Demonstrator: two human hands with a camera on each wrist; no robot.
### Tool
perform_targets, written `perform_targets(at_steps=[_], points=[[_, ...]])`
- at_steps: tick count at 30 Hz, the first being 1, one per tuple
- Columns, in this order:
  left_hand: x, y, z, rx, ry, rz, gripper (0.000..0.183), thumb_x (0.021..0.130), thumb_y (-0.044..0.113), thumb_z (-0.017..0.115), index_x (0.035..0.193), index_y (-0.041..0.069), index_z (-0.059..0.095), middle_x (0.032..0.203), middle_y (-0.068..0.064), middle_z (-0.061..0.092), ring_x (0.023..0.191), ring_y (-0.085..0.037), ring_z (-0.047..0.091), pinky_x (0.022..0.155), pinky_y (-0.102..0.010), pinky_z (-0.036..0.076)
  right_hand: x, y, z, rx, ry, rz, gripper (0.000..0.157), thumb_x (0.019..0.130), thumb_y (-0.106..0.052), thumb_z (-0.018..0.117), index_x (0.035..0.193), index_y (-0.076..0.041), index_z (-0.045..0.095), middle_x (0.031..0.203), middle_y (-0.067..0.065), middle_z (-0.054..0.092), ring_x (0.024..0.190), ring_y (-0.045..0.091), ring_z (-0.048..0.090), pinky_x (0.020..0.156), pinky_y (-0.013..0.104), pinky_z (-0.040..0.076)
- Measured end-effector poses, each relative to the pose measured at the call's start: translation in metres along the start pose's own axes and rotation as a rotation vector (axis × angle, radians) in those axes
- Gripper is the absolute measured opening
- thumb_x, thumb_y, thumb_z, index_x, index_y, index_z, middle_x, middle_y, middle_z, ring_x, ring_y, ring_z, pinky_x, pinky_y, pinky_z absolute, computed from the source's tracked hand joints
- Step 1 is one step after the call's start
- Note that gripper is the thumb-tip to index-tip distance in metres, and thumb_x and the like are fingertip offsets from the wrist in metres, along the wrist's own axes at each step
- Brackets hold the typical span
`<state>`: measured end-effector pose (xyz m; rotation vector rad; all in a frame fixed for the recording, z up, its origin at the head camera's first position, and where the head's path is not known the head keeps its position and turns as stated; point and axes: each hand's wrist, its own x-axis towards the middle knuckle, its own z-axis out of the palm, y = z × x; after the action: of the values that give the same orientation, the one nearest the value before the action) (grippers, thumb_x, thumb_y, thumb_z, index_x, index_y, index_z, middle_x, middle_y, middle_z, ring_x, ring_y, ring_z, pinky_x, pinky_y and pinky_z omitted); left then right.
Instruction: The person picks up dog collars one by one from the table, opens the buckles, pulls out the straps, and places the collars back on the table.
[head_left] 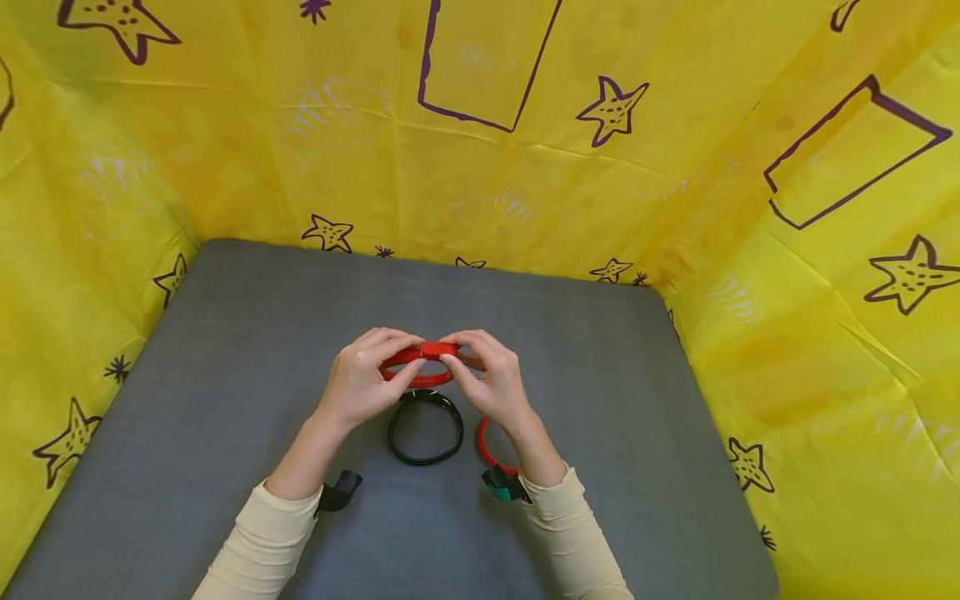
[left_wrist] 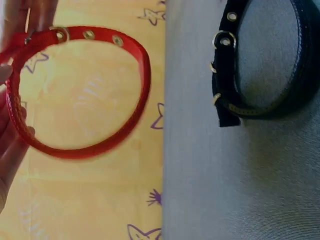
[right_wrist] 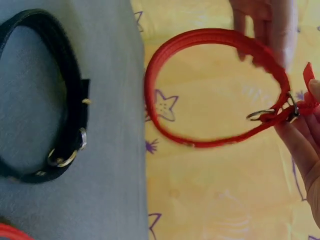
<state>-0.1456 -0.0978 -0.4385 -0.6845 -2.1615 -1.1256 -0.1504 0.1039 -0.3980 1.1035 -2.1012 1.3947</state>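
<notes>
A red dog collar (head_left: 418, 381), closed in a loop, is held above the table by both hands. My left hand (head_left: 367, 377) pinches the band on its left side, thumb below and fingers on top. With thumb and fingertips, my right hand (head_left: 491, 375) grips the collar at its buckle end. The metal buckle (right_wrist: 293, 107) and a loose ring show beside the right fingers in the right wrist view. Metal eyelets (left_wrist: 89, 35) dot the band in the left wrist view. Just nearer than the hands, a black dog collar (head_left: 425, 461) lies looped on the table.
Another red collar (head_left: 486, 446) lies on the grey table (head_left: 262, 333), partly covered by the right forearm. Dark straps (head_left: 339, 492) are at both wrists. Yellow cloth walls (head_left: 375, 167) with starfish drawings stand behind the table and along both sides.
</notes>
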Motion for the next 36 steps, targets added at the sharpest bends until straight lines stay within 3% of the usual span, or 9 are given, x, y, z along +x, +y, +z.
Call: perform_targets(at_steps=[5, 10, 17, 22, 27, 31, 36], points=[[-0.0005, 0.0, -0.0005, -0.023, 0.004, -0.017, 0.026, 0.074, 0.006, 0.084, 0.098, 0.004, 0.076, 0.092, -0.002, 0.07, 0.078, -0.017, 0.062, 0.054, -0.029, 0.047, 0.0013, -0.0011, -0.002, 0.02, 0.021, 0.019, 0.022, 0.08, 0.014, 0.072, 0.1, 0.009, 0.066, 0.096, 0.019, 0.066, 0.086, 0.027, 0.065, 0.069, 0.03, 0.058], [0.0004, 0.0001, -0.0015, -0.04, -0.01, -0.033, 0.026, 0.075, 0.009, 0.083, 0.099, 0.007, 0.076, 0.092, -0.001, 0.07, 0.079, -0.016, 0.061, 0.056, -0.033, 0.05, 0.0002, -0.0009, -0.0029, 0.108, 0.03, 0.102, 0.021, 0.083, 0.012, 0.07, 0.103, 0.01, 0.067, 0.098, 0.02, 0.066, 0.088, 0.025, 0.064, 0.069, 0.039, 0.059], [0.0009, 0.0022, -0.0034, -0.067, -0.056, -0.097, 0.035, 0.072, 0.014, 0.087, 0.104, 0.007, 0.075, 0.089, 0.0, 0.07, 0.072, -0.014, 0.062, 0.056, -0.031, 0.052, -0.0015, 0.0004, -0.0026, 0.161, 0.021, 0.177, 0.022, 0.085, 0.01, 0.069, 0.107, 0.01, 0.066, 0.1, 0.02, 0.065, 0.09, 0.024, 0.063, 0.073, 0.035, 0.058], [0.0039, 0.005, -0.0044, -0.026, -0.11, -0.131, 0.038, 0.072, 0.023, 0.089, 0.105, 0.009, 0.076, 0.091, 0.001, 0.07, 0.076, -0.015, 0.063, 0.061, -0.032, 0.053, -0.0013, -0.0002, -0.0016, 0.169, 0.009, 0.182, 0.021, 0.086, 0.01, 0.068, 0.106, 0.01, 0.066, 0.1, 0.02, 0.065, 0.092, 0.025, 0.064, 0.075, 0.037, 0.058], [0.0077, 0.0077, -0.0031, 0.013, -0.165, -0.123, 0.026, 0.073, 0.025, 0.087, 0.092, 0.011, 0.076, 0.087, 0.001, 0.069, 0.075, -0.014, 0.062, 0.062, -0.031, 0.052, 0.0002, -0.0031, 0.0014, 0.164, -0.02, 0.174, 0.019, 0.086, 0.009, 0.067, 0.105, 0.009, 0.067, 0.102, 0.019, 0.065, 0.093, 0.026, 0.064, 0.076, 0.039, 0.058], [0.0084, 0.0071, 0.0, 0.026, -0.175, -0.094, 0.018, 0.074, 0.019, 0.087, 0.079, 0.012, 0.072, 0.082, -0.001, 0.068, 0.07, -0.014, 0.06, 0.059, -0.03, 0.05, 0.0019, -0.0052, 0.0031, 0.12, -0.04, 0.142, 0.019, 0.085, 0.01, 0.069, 0.104, 0.008, 0.067, 0.101, 0.019, 0.066, 0.093, 0.027, 0.064, 0.077, 0.035, 0.058], [0.009, 0.0073, 0.0002, 0.023, -0.168, -0.082, 0.017, 0.073, 0.017, 0.087, 0.082, 0.01, 0.074, 0.083, -0.001, 0.069, 0.07, -0.014, 0.061, 0.059, -0.031, 0.051, 0.0024, -0.0051, -0.0006, 0.07, -0.08, 0.125, 0.023, 0.081, 0.009, 0.073, 0.103, 0.008, 0.066, 0.101, 0.019, 0.066, 0.094, 0.03, 0.065, 0.08, 0.042, 0.057]])
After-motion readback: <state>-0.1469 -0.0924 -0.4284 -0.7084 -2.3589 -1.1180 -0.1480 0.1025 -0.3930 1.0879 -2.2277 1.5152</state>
